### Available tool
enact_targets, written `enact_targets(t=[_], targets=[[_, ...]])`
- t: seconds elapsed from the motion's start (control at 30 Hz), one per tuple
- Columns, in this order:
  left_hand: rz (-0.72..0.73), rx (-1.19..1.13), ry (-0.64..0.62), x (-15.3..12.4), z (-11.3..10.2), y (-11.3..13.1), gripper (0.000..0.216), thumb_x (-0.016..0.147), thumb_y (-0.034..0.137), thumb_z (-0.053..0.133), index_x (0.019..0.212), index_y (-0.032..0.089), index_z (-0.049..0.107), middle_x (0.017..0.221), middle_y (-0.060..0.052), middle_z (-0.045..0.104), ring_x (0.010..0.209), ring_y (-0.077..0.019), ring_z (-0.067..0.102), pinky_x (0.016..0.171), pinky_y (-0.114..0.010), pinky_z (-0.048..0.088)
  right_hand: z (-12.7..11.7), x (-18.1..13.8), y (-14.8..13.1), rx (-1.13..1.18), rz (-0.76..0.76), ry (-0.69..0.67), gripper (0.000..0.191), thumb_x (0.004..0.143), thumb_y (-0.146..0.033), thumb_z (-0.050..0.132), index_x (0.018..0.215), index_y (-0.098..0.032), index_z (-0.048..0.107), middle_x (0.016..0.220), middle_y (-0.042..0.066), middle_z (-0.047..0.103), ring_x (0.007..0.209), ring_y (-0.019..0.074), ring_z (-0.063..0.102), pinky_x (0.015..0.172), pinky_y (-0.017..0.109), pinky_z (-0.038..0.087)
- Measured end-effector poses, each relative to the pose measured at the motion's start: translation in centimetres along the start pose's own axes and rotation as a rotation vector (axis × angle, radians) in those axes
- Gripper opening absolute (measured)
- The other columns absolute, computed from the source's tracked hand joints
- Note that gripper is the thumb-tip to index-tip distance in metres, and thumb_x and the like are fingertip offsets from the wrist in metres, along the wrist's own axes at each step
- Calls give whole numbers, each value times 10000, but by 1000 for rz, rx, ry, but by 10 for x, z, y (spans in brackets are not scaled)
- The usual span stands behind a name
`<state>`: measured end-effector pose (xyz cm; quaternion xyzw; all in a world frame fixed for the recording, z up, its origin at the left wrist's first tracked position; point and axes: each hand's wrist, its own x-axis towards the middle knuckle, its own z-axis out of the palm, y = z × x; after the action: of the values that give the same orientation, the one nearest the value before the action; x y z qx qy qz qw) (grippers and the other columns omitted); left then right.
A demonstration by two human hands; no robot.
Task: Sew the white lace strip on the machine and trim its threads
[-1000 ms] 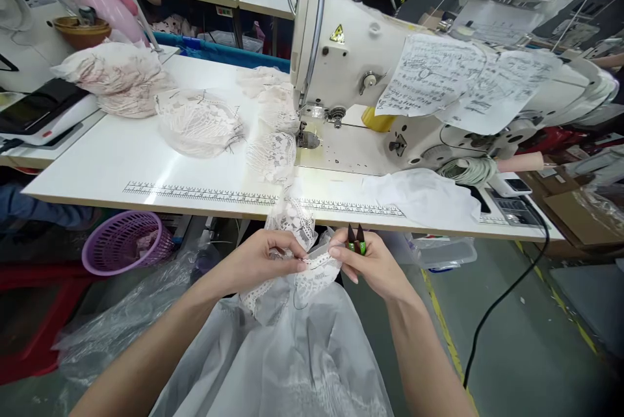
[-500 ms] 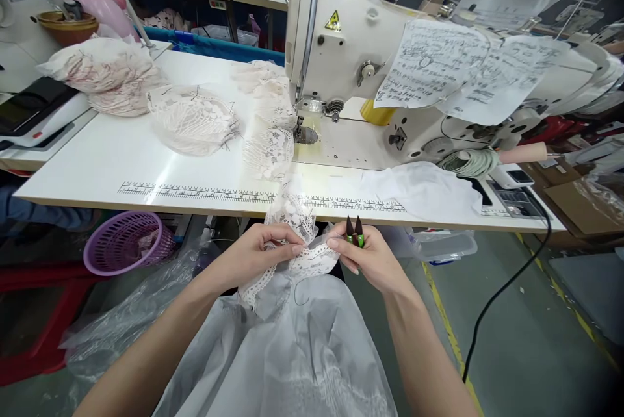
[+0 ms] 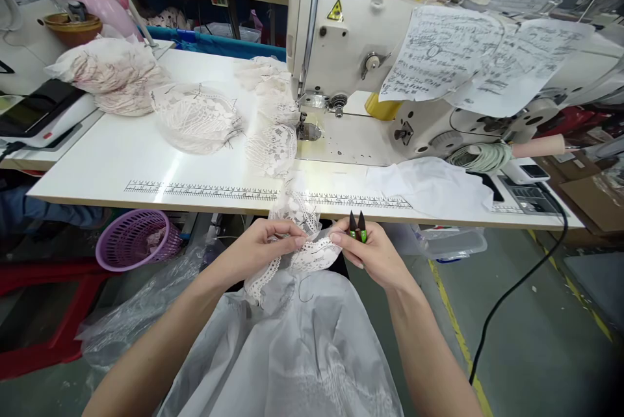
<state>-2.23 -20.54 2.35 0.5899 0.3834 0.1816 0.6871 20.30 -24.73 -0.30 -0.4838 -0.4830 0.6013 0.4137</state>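
Observation:
White lace trim [image 3: 314,255] stretches between my two hands, above the pale cloth over my lap. My left hand [image 3: 273,245] pinches its left part between thumb and fingers. With thumb and fingertips my right hand [image 3: 368,249] grips the other end. Small thread snips [image 3: 357,227] with dark blades and green parts are tucked in that same hand, blades pointing up. From my hands the lace runs up over the table edge to lace pieces [image 3: 272,147] beside the sewing machine's [image 3: 309,128] needle area. A dark loose thread lies on the lap cloth [image 3: 312,326].
On the white table [image 3: 112,164] lie a round lace piece [image 3: 197,119], a bundle of lace [image 3: 110,73] and white cloth [image 3: 433,186]. A purple basket [image 3: 139,241] and red stool [image 3: 39,313] stand lower left. A black cable [image 3: 511,280] hangs at right.
The view has shifted slightly, so the table and machine sit a little to the right. Both hands keep their hold on the lace, with hardly any other movement.

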Motion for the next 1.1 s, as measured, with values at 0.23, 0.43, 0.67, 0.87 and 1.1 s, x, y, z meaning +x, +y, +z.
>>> enact_targets(t=[0.23, 0.43, 0.67, 0.87, 1.1], targets=[[-17, -20, 2, 1, -1, -1, 273, 887, 428, 625, 818, 174, 697, 748, 4, 523, 672, -111, 406, 609, -238, 304, -1, 2, 4, 2, 2, 3, 216, 867, -371, 709, 817, -168, 655, 468, -103, 352, 402, 39, 297, 441, 240, 179], [-27, -27, 13, 2, -2, -1, 265, 881, 421, 633, 813, 174, 702, 735, 4, 538, 658, -112, 421, 612, -236, 324, -1, 3, 4, 6, 8, 12, 252, 855, -402, 712, 818, -160, 652, 479, -99, 346, 403, 46, 287, 437, 244, 175], [17, -35, 53, 3, -5, -5, 237, 880, 411, 642, 838, 200, 742, 826, -29, 639, 773, -155, 546, 714, -255, 406, 0, 2, 3, -21, -12, 61, 275, 858, -433, 695, 834, -161, 674, 475, -80, 384, 409, 64, 327, 444, 249, 214], [149, -124, 319, -3, -8, -5, 182, 892, 383, 655, 967, 242, 742, 982, -24, 685, 914, -158, 595, 803, -229, 426, 0, 16, -37, -203, -143, 193, 271, 836, -438, 712, 839, -167, 707, 510, -19, 555, 472, 109, 476, 466, 252, 336], [215, -302, 477, -10, -11, -5, 207, 917, 379, 624, 1017, 217, 705, 838, 12, 608, 607, -72, 451, 622, -197, 386, -7, 72, -86, -647, -582, 486, 124, 861, -326, 691, 858, -208, 729, 755, 25, 706, 637, 174, 653, 700, 341, 532]])
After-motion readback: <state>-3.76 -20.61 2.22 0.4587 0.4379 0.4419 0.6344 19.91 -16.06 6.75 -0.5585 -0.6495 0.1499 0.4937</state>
